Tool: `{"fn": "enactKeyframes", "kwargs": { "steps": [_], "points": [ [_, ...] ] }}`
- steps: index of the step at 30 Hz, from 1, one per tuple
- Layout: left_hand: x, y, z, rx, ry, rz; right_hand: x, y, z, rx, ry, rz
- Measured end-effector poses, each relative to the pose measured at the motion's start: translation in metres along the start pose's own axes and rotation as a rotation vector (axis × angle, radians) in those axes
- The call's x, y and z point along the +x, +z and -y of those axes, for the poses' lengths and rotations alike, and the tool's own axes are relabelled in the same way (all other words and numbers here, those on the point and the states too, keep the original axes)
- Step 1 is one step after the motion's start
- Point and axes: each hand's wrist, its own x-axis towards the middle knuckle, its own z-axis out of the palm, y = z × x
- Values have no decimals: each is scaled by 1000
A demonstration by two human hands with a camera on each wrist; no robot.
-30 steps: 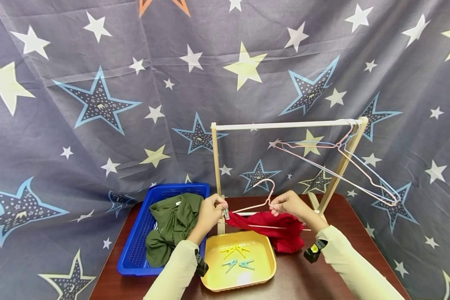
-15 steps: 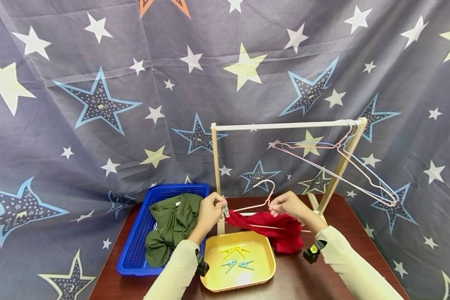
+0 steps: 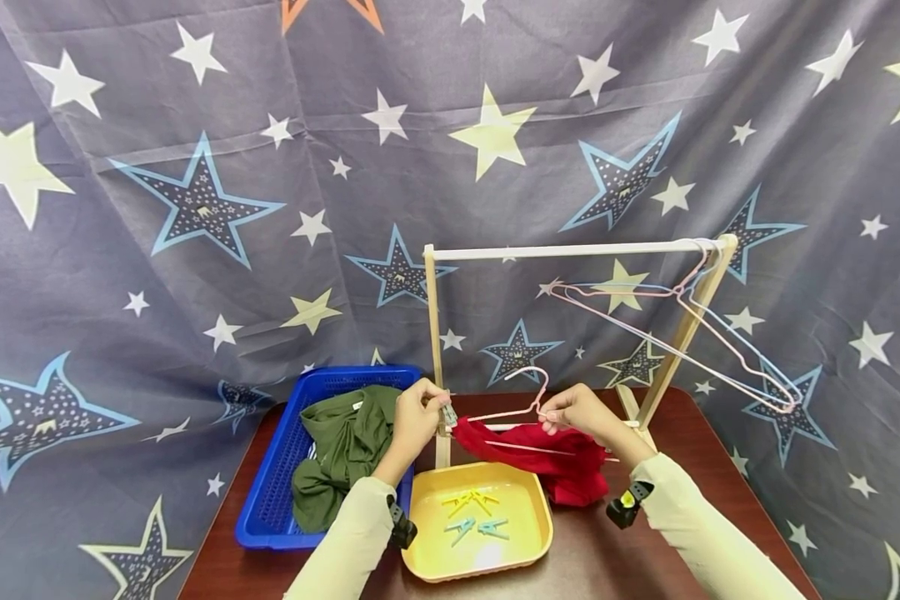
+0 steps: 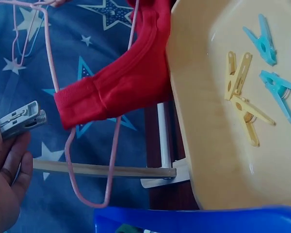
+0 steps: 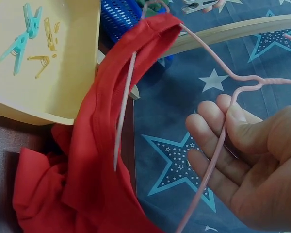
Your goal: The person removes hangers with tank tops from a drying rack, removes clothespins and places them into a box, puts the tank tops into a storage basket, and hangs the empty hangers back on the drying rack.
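In the head view, my left hand (image 3: 417, 422) pinches a grey clothespin (image 4: 22, 119) between thumb and fingers, close by the left end of the red garment (image 4: 128, 82). The left wrist view shows a gap between this clothespin and the garment's red band. That band is threaded over a pink clothes hanger (image 5: 217, 151), whose looped end sticks out past the fabric. My right hand (image 3: 581, 410) pinches the hanger's wire just beside its twisted neck, its hook pointing up. The rest of the garment droops in folds behind the tray's right side.
A yellow tray (image 3: 416, 533) holds yellow clothespins (image 3: 471, 500) and light-blue clothespins (image 3: 461, 529). Left of it, a blue basket (image 3: 270, 500) contains a dark green garment (image 3: 352, 442). Behind stands a wooden rack (image 3: 555, 251), with pink and blue hangers (image 3: 675, 289) at its right end.
My left hand has risen slightly, and the clothespin has tilted and shifted a little up and left. The hanger's hook has dipped slightly. My right hand keeps its pinch.
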Motion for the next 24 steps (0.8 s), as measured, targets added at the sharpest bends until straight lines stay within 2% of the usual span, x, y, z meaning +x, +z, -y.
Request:
{"fn": "enactKeyframes", "kwargs": {
  "steps": [7,17,24],
  "points": [
    [0,-1,-1,-8,0,7,1,2,2,-10,-5,0],
    [-6,0,-3,-61,-55,92,0,4,4,-17,3,-10],
    [-7,1,-2,-59,-57,89,0,6,1,-22,7,-17]
  ]
}}
